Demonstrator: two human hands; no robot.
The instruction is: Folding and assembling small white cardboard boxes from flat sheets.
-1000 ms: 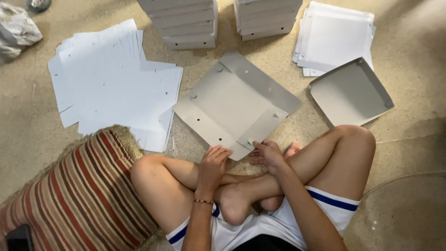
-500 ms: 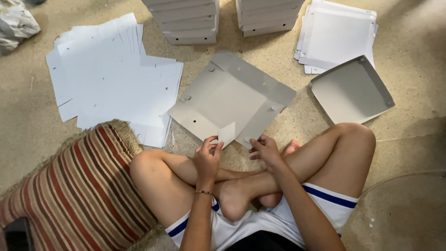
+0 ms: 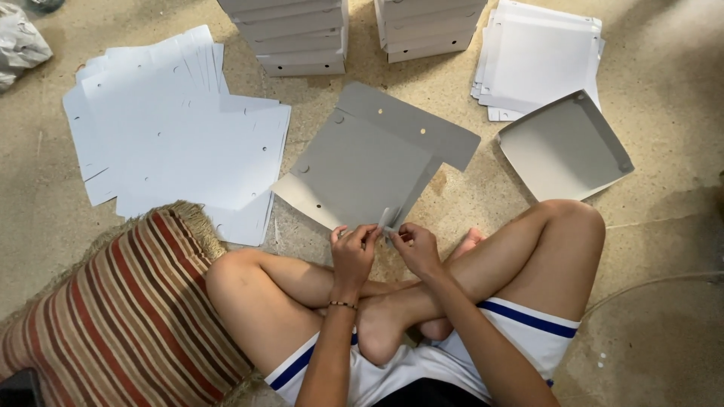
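I sit cross-legged on the floor with a flat grey cardboard box blank [image 3: 369, 162] lying in front of my knees. My left hand [image 3: 353, 252] pinches the blank's near corner flap. My right hand [image 3: 414, 247] grips the same flap from the other side, fingers bent around it. The flap is lifted and partly folded up between the two hands. The rest of the blank lies flat, with one long side panel angled at the back right.
A spread pile of white flat blanks [image 3: 170, 139] lies at left. A folded grey tray [image 3: 564, 147] sits at right before another white stack [image 3: 539, 53]. Two stacks of finished boxes [image 3: 298, 34] stand at the back. A striped cushion [image 3: 113, 316] lies by my left knee.
Both hands have closed together on the near corner flap and raised it. The grey blank has shifted and turned slightly, with its near edge lifted.
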